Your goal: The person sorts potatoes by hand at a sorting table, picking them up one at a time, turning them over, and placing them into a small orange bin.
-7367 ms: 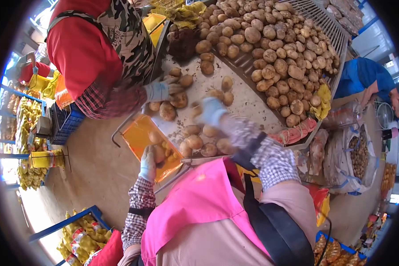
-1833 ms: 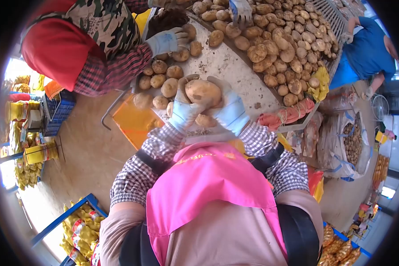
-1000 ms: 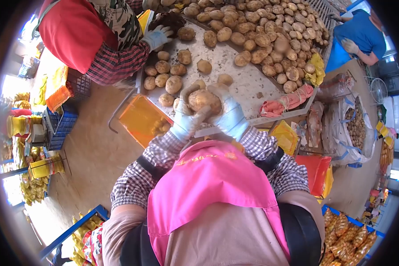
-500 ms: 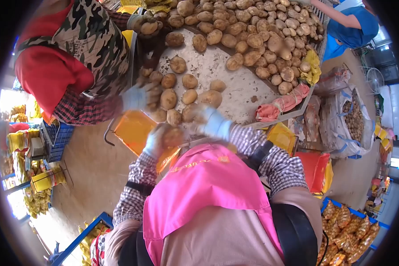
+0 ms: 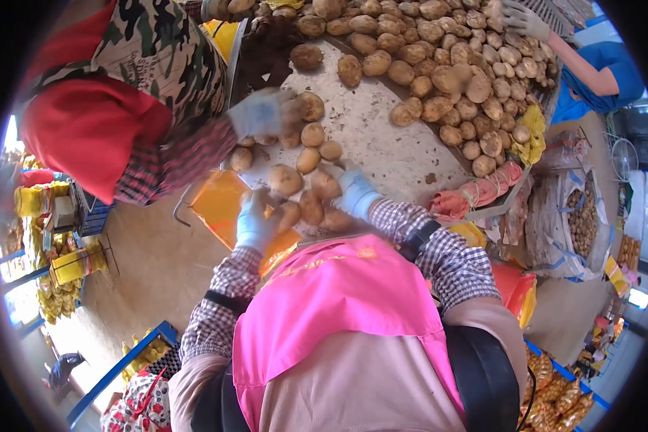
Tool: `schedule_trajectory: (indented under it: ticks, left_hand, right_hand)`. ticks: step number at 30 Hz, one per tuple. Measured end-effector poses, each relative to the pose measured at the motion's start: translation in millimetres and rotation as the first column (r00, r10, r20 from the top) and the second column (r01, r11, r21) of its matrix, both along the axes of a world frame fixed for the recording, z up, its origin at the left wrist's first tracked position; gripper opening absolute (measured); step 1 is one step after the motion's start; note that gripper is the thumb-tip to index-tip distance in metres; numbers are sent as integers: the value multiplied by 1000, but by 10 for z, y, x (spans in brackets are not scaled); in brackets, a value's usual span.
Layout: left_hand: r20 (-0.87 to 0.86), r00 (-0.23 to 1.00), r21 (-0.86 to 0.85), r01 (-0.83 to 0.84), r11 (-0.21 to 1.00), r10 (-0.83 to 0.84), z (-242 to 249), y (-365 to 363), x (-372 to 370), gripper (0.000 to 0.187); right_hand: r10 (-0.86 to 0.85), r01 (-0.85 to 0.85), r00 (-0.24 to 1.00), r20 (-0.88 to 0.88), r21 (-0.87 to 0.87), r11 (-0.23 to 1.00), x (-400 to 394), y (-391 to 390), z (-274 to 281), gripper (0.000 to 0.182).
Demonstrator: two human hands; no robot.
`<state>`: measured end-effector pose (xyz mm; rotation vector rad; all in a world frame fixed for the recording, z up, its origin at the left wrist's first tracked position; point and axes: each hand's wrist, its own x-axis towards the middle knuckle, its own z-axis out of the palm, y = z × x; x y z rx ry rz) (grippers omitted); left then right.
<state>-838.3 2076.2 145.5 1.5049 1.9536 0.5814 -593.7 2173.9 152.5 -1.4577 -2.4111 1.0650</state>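
Observation:
My left hand (image 5: 258, 219), in a light blue glove with greyish fingers, is at the table's near edge. Its fingers are spread beside a potato (image 5: 289, 215). On the other side, my right hand (image 5: 354, 191), gloved alike, has its fingers stretched out against a potato (image 5: 326, 185). Between my hands several brown potatoes lie close together, among them an oblong potato (image 5: 311, 208) and a large potato (image 5: 286, 180). An orange-yellow bag (image 5: 225, 209) hangs from the edge by my left hand.
A co-worker's gloved hand (image 5: 266, 115) reaches over the metal table (image 5: 381, 155) from the left. A big potato heap (image 5: 439, 65) covers the far side, where another person's gloved hand (image 5: 527, 20) rests. A rolled pink sack (image 5: 477, 193) lies along the right edge.
My left hand no longer has a potato in it. Potatoes have moved nearer, between my hands. The co-worker's hand has shifted right and farther over the table. The view has shifted slightly.

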Motion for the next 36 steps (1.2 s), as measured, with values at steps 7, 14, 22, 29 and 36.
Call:
schedule_trajectory:
  ticks: [7, 14, 22, 29, 36]
  left_hand:
    - [-109, 989, -358, 57, 932, -102, 79, 693, 249, 76]
    - [-104, 995, -3, 5, 1000, -5, -139, 577, 185, 54]
    - [-147, 988, 69, -41, 997, 51, -175, 536, -117, 69]
    - [-307, 885, 104, 396, 912, -349, 55, 1234, 397, 76]
    - [-473, 804, 18, 417, 909, -359, -146, 2129, 523, 74]
  right_hand:
    - [-254, 226, 965, -72, -273, 935, 125, 45, 91, 76]
    - [-69, 22, 963, -260, -179, 984, 14, 514, 92, 54]
    - [202, -207, 945, -256, 7, 978, -498, 776, -246, 34]
    - [-271, 82, 884, 381, 445, 892, -20, 2357, 489, 54]
    - [44, -259, 751, 659, 233, 937, 20, 1826, 271, 52]
